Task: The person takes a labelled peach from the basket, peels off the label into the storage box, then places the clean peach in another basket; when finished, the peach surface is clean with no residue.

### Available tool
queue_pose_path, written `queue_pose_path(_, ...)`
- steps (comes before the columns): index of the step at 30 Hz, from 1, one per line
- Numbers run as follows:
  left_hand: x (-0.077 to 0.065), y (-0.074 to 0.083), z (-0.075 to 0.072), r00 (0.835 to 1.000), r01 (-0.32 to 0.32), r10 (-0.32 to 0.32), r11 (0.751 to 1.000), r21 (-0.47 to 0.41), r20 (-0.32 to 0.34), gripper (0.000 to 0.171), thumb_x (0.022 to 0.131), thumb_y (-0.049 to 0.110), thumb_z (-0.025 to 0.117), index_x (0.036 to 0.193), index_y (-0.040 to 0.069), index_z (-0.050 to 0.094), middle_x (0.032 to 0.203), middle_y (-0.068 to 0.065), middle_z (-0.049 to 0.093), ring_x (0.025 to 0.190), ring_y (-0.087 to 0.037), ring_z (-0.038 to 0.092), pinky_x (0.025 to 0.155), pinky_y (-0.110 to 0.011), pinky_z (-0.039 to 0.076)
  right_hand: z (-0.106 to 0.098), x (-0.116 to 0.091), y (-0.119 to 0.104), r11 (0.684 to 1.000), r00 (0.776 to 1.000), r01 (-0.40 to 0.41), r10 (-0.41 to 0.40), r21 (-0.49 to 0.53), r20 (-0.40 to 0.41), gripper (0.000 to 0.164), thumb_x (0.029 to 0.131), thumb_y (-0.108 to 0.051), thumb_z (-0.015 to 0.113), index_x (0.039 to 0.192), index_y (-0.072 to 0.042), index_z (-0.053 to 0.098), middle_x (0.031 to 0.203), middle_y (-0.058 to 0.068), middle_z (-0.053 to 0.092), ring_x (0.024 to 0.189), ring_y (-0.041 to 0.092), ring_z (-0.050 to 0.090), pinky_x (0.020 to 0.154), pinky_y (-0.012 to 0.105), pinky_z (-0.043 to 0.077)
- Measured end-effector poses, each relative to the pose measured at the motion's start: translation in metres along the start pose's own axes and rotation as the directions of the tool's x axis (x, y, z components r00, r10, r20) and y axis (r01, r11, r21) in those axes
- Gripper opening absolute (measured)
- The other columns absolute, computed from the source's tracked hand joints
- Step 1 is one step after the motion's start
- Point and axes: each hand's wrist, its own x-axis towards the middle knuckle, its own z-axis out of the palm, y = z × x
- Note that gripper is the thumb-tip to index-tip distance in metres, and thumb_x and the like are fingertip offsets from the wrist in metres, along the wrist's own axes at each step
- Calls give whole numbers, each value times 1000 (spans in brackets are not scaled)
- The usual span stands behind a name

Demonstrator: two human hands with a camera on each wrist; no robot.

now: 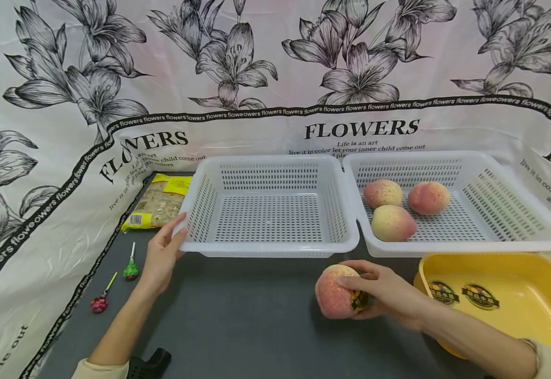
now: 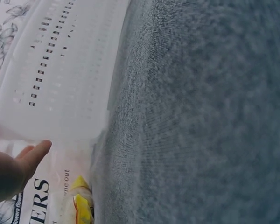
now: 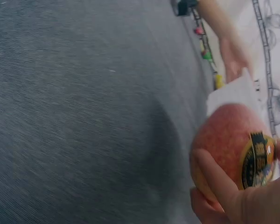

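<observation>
My right hand (image 1: 380, 295) holds a pinkish peach (image 1: 334, 292) with a black-and-gold sticker, above the dark tabletop in front of the baskets. In the right wrist view, the thumb and fingers wrap around this peach (image 3: 228, 140). At the left end of a white perforated basket (image 1: 268, 250), my left hand (image 1: 161, 255) holds the rim near its front corner. No fruit lies inside that basket. The left wrist view shows the fingers (image 2: 32, 156) at the basket's end wall (image 2: 51, 121). A second white basket (image 1: 508, 245) contains three peaches (image 1: 394, 223).
A yellow tub (image 1: 503, 326) with round stickers stands at the right front. Left of the baskets lies a yellow-labelled clear packet (image 1: 159, 202). Green (image 1: 131, 270) and red (image 1: 99, 303) lollipops lie near the left edge. Flower-printed cloth (image 1: 237, 131) rises behind.
</observation>
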Motion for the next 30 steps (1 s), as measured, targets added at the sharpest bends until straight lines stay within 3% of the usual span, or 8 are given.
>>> queue_pose_path(6, -3, 2, 6, 991, -72, 93, 976, 206, -92, 52, 100, 22, 50, 149, 12, 33, 147, -12, 35, 124, -27, 44, 93, -33, 44, 6, 4, 14, 1000, 994, -26, 26, 8, -105, 68, 94, -32, 61, 145, 0, 29, 134, 26, 36, 101, 31, 54, 76, 49, 52)
queue_pose_path(9, -7, 6, 12, 953, -178, 238, 941, 287, -189, 54, 98, 20, 55, 147, 9, 36, 149, -14, 31, 131, -28, 34, 104, -46, 30, 9, 3, 16, 999, 991, -31, 33, 16, -128, 66, 94, -31, 60, 144, -1, 30, 135, 26, 33, 104, 33, 52, 76, 49, 52)
queue_pose_path(11, -10, 9, 19, 894, -303, 374, 910, 284, -245, 52, 95, 13, 58, 143, 5, 40, 147, -15, 32, 133, -28, 31, 106, -47, 26, 10, 3, 16, 999, 989, -38, 41, 20, -142, 65, 94, -31, 60, 144, -1, 30, 135, 26, 32, 106, 35, 50, 77, 50, 52)
queue_pose_path(14, -19, 17, 35, 751, -547, 615, 784, 295, -242, 44, 92, 10, 61, 133, -2, 50, 142, -18, 38, 133, -26, 31, 108, -40, 24, 13, 4, 15, 999, 986, -49, 51, 16, -157, 67, 94, -33, 60, 144, -1, 28, 136, 26, 30, 107, 36, 48, 77, 50, 51)
queue_pose_path(17, -36, 26, 62, 575, -766, 815, 569, 301, -76, 39, 94, 21, 61, 122, -5, 57, 131, -20, 49, 124, -27, 43, 102, -32, 34, 14, 4, 13, 998, 984, -60, 60, 10, -165, 69, 94, -35, 59, 144, -1, 25, 137, 28, 28, 108, 37, 48, 77, 50, 51)
queue_pose_path(20, -59, 31, 95, 487, -866, 847, 436, 243, 214, 41, 94, 31, 60, 122, 1, 59, 127, -17, 53, 118, -28, 50, 98, -33, 39, 15, 3, 11, 998, 985, -61, 60, -2, -159, 70, 95, -36, 58, 146, -4, 22, 138, 30, 26, 110, 38, 48, 77, 50, 51)
queue_pose_path(25, -80, 25, 144, 578, -762, 476, 606, 230, 663, 60, 89, 25, 70, 142, 13, 43, 142, -7, 40, 126, -20, 44, 94, -37, 44, 15, 0, 10, 998, 989, -61, 58, -21, -134, 70, 96, -41, 55, 147, -5, 22, 141, 29, 24, 115, 40, 44, 76, 50, 52)
queue_pose_path(30, -71, 6, 171, 622, -679, 244, 640, 358, 744, 79, 81, 28, 78, 146, 14, 35, 145, -10, 35, 126, -22, 43, 91, -38, 46, 17, -2, 10, 997, 986, -83, 82, -4, -147, 67, 97, -46, 51, 145, -6, 27, 137, 24, 31, 112, 37, 47, 76, 49, 52)
